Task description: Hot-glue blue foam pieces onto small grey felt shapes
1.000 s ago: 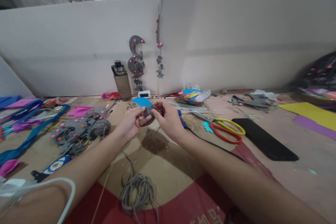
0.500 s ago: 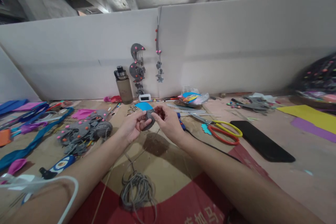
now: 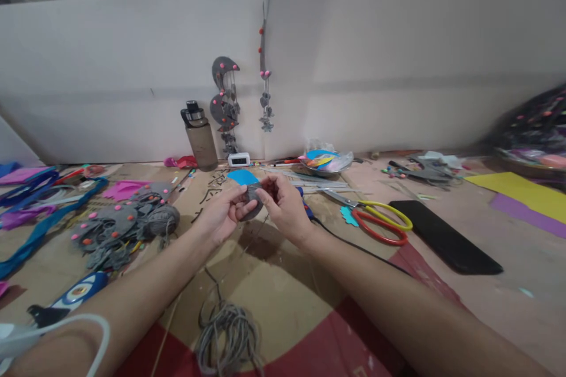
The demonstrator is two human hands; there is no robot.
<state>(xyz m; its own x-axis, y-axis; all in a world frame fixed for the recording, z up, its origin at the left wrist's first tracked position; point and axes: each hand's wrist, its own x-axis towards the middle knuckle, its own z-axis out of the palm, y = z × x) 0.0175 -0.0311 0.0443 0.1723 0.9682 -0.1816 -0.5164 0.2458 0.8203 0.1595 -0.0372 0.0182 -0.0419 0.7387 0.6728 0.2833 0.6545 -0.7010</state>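
Between my two hands, over the cardboard, is a small rounded piece of grey felt (image 3: pixel 251 207). My left hand (image 3: pixel 221 212) pinches its left side with thumb and fingers. At its right edge my right hand (image 3: pixel 285 206) is closed, thumb and fingertips pressed together on the felt. A thin grey strand trails down from the hands toward a loose coil of grey yarn (image 3: pixel 227 339) near the front edge. Just behind the felt lies a blue sheet piece (image 3: pixel 243 177). The blue handle of a corded tool (image 3: pixel 306 205) is partly hidden behind my right hand.
Scissors (image 3: pixel 375 218) with red and yellow handles and a black phone (image 3: pixel 444 238) lie to the right. Grey felt pieces with pompoms (image 3: pixel 117 221) and a yarn ball (image 3: pixel 163 219) are left. A bottle (image 3: pixel 198 138) and a bowl (image 3: pixel 327 168) stand by the white wall.
The camera view has tilted slightly downward and shifted, so the wall and table items sit higher in view. Both hands keep hold of the grey felt in nearly the same pose.
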